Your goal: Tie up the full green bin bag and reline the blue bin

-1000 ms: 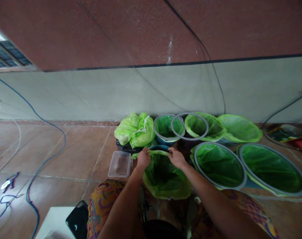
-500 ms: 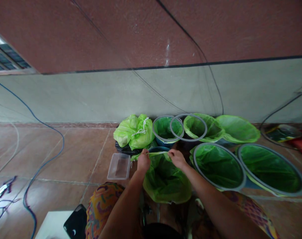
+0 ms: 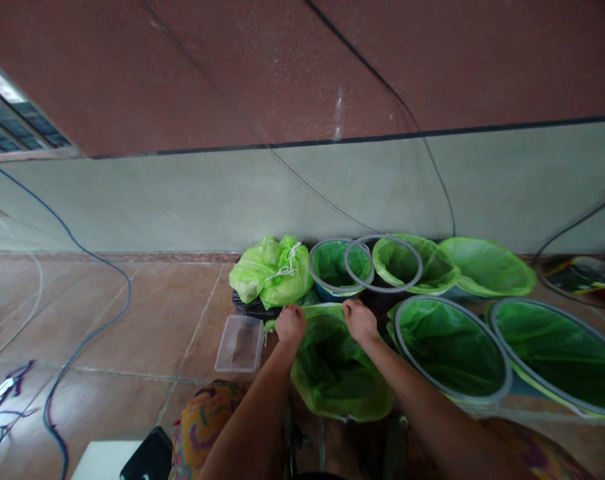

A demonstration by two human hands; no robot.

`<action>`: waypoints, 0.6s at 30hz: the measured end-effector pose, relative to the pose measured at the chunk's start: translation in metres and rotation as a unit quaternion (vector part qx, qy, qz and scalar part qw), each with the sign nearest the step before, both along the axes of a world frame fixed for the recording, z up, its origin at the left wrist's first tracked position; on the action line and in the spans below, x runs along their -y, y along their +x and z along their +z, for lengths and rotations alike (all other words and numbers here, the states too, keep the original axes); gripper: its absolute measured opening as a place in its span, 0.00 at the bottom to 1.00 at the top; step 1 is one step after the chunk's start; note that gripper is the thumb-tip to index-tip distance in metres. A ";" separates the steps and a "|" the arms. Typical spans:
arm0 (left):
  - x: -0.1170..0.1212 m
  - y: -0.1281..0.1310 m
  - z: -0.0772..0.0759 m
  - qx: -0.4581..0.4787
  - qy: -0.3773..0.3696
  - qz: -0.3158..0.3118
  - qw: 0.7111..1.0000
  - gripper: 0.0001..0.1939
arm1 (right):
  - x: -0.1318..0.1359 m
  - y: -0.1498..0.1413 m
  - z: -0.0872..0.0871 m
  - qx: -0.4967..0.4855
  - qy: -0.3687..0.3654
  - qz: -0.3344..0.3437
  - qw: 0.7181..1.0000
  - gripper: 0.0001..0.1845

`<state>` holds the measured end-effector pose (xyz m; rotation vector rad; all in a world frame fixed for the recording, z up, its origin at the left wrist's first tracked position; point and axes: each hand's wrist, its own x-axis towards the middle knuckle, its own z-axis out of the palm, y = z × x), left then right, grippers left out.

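My left hand and my right hand both grip the far rim of a green plastic bag that lines a bin in front of me. The fingers of both hands are curled over the bag's edge. Just beyond the hands stands a blue bin with a green liner and a grey ring. A loose grey ring leans over it and the neighbouring lined bin.
A tied green bag bundle sits on a black bin at the left. A clear plastic box lies on the tiled floor. More lined bins stand at the right. A blue cable runs along the floor. A black phone lies near my knee.
Both hands have pushed the bag's far rim a little further away and down. The view has tilted slightly, shifting everything lower in the picture.
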<state>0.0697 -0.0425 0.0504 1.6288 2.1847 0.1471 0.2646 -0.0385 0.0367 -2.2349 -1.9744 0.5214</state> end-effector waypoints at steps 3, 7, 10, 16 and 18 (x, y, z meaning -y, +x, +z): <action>-0.016 -0.004 -0.009 0.037 -0.027 0.035 0.998 0.15 | -0.013 0.003 -0.010 -0.005 -0.007 -0.024 1.000 0.17; -0.035 -0.010 -0.022 0.108 -0.059 0.089 0.988 0.15 | -0.028 0.011 -0.023 -0.043 -0.038 -0.037 0.998 0.16; -0.045 -0.015 -0.032 0.123 -0.078 0.102 0.984 0.14 | -0.038 0.016 -0.032 -0.086 -0.060 -0.046 0.993 0.16; -0.050 -0.023 -0.055 0.101 -0.111 0.080 0.985 0.13 | -0.049 0.026 -0.055 -0.150 -0.103 -0.080 0.980 0.15; -0.048 -0.027 -0.059 0.087 -0.116 0.071 0.987 0.12 | -0.047 0.030 -0.060 -0.152 -0.119 -0.069 0.979 0.15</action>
